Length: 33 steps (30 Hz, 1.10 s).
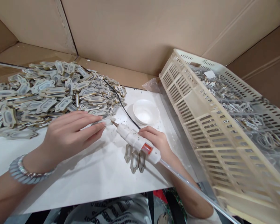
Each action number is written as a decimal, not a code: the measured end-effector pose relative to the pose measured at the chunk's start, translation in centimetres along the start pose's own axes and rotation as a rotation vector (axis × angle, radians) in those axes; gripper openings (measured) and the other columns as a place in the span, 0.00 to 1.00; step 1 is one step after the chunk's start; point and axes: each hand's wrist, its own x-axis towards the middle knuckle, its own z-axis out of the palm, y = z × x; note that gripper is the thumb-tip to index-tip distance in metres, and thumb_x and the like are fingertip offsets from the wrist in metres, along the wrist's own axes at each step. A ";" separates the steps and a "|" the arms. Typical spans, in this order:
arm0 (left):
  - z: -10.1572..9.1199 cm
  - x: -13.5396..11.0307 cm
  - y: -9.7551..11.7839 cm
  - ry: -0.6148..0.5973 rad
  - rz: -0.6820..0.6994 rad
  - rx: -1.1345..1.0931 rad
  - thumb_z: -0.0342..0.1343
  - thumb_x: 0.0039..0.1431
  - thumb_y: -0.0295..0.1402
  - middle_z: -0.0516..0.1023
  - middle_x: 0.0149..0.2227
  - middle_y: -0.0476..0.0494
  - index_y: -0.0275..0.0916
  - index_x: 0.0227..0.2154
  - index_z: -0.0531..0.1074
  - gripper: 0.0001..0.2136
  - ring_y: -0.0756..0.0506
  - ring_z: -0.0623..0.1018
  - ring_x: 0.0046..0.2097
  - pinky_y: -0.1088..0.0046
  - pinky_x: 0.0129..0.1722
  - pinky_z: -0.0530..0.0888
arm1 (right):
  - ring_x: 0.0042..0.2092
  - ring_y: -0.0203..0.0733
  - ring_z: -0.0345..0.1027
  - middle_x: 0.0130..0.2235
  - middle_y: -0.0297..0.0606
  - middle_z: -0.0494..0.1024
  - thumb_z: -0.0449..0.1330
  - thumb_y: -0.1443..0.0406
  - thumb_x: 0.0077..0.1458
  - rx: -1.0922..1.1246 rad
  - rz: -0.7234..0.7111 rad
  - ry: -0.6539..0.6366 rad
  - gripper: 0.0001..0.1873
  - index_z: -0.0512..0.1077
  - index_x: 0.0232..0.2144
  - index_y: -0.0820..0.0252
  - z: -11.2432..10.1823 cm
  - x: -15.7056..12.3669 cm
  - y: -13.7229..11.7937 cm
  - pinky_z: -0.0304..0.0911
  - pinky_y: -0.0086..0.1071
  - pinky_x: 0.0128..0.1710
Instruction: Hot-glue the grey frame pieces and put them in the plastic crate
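Note:
Between the fingers of my left hand [72,133] is a small grey frame-shaped piece [106,121], held just above the white tabletop. My right hand [156,140] is wrapped round a white hot glue gun [133,138], with its fingers partly hidden behind the body. The gun's metal nozzle points left and meets or nearly meets the end of the grey piece. A clear glue stick [177,177] runs out of the gun's back end. Below the gun lie several similar grey frame pieces [134,159] side by side.
A large heap of grey frame pieces [46,96] covers the left and back. A white round dish [146,111] stands behind the gun, near a black cord [121,104]. On the right is a cream plastic crate [200,124] with bagged metal parts. Cardboard walls [130,37] enclose the back.

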 end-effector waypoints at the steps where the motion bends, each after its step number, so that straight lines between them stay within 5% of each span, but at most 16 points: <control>1: 0.0 0.0 0.0 -0.002 -0.002 0.003 0.67 0.58 0.27 0.85 0.37 0.43 0.40 0.40 0.74 0.10 0.43 0.84 0.36 0.64 0.37 0.82 | 0.38 0.42 0.77 0.38 0.41 0.80 0.58 0.66 0.61 -0.002 0.000 -0.003 0.08 0.77 0.35 0.58 0.0 0.0 0.0 0.71 0.32 0.38; 33: -0.2 0.1 0.2 0.026 0.029 0.043 0.66 0.60 0.29 0.85 0.37 0.48 0.42 0.39 0.73 0.08 0.46 0.83 0.35 0.66 0.37 0.83 | 0.36 0.43 0.76 0.37 0.41 0.79 0.57 0.65 0.62 -0.024 0.002 -0.016 0.09 0.77 0.34 0.59 -0.1 0.0 -0.3 0.69 0.33 0.36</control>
